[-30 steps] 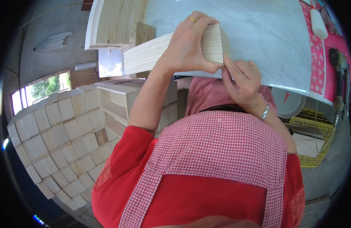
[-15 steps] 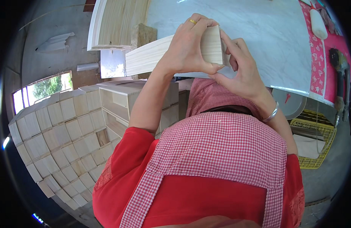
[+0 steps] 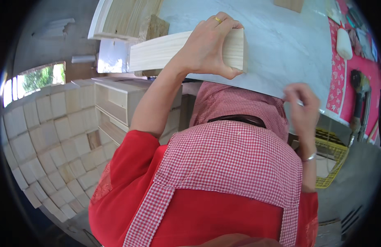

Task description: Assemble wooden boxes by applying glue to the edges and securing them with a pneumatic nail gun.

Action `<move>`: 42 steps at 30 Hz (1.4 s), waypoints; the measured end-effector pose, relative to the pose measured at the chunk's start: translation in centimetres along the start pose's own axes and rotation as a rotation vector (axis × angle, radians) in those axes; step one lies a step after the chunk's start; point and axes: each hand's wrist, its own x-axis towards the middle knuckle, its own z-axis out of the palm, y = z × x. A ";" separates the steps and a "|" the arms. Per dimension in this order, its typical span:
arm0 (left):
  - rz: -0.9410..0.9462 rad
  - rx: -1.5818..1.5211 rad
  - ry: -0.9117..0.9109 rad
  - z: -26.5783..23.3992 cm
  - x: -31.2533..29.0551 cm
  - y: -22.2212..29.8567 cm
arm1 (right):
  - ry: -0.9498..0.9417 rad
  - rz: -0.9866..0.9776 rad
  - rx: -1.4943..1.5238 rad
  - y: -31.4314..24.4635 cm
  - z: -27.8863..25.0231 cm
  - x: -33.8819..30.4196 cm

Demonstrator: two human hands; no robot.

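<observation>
Pale wooden piece (image 3: 233, 49) — my left hand (image 3: 205, 46) clasps its opposite edges; even pressure should steady it. My right hand (image 3: 304, 105) is blurred — its grip I cannot tell.

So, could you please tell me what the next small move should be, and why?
I would probably bring the right hand over to the pale wooden piece: only the left hand grips it, thumb and fingers spanning its right end, while the right hand is apart from it by the table edge, too blurred to tell whether it holds anything.
</observation>
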 end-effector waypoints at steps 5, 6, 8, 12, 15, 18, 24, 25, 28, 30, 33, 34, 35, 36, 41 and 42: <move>0.046 0.000 0.049 0.4 -0.4 -0.6 | 0.137 0.140 -0.265 -0.4 -3.8 1.0; 0.064 0.001 0.062 0.5 -0.4 -0.7 | 0.097 0.115 -0.409 -0.4 -3.6 1.3; 0.065 0.000 0.066 0.6 -0.4 -0.6 | -0.013 0.012 -0.322 -1.1 0.0 1.5; 0.067 0.010 0.052 0.6 -0.4 -0.7 | -0.097 -0.258 -0.233 -1.2 5.2 4.4; 0.077 -0.005 0.046 0.6 -0.2 -0.2 | -0.169 -0.431 -0.339 0.3 6.8 7.2; 0.012 -0.023 0.016 0.5 -0.3 -0.2 | -0.323 -0.350 -0.313 0.1 7.1 8.5; 0.017 -0.005 0.018 0.5 -0.4 -0.3 | -0.433 -0.196 -0.139 0.4 7.4 8.8; 0.015 0.002 0.020 0.5 -0.5 -0.3 | -0.439 -0.190 -0.139 0.3 7.4 8.8; 0.007 0.005 0.006 0.4 -0.5 -0.2 | -0.448 -0.175 -0.132 0.1 7.4 8.5; -0.009 -0.004 -0.013 0.2 -0.3 -0.1 | -0.399 -0.218 -0.053 -0.1 7.2 8.1; 0.007 -0.012 0.023 0.4 -0.3 -0.2 | -0.348 -0.289 -0.016 -1.4 7.0 7.4; 0.014 -0.017 0.042 0.4 -0.4 -0.2 | -0.319 -0.334 -0.020 -2.1 7.0 7.1; 0.016 -0.017 0.040 0.5 -0.4 -0.2 | -0.284 -0.377 -0.025 -2.5 7.1 6.8; 0.017 -0.017 0.042 0.5 -0.4 -0.3 | -0.281 -0.376 -0.024 -2.6 7.2 6.5; 0.019 -0.010 0.024 0.4 -0.3 -0.2 | -0.286 -0.388 0.041 -3.1 7.5 4.9; 0.019 -0.008 0.013 0.4 -0.4 -0.2 | -0.300 -0.387 0.048 -3.3 7.3 4.3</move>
